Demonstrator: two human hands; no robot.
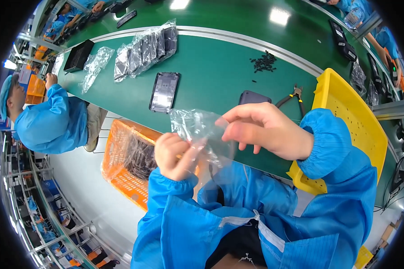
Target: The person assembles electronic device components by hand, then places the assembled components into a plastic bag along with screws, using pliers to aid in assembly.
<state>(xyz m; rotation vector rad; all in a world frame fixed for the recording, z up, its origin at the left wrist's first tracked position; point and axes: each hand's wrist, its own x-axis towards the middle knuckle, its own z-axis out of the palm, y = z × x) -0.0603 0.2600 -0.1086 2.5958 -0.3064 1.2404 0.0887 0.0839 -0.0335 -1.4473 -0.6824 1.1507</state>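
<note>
Green workbench, left fingers clenched on clear bag, right hand arched, fingers parted, hold unclear

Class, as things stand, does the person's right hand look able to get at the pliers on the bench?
Probably yes: the pliers lie just beyond the right hand, with nothing seen on top of them, though that hand is at the clear bag.

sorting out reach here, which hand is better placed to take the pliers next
Probably the right hand: it is nearer the pliers, while the left hand, farther away, grips the clear bag.
</note>
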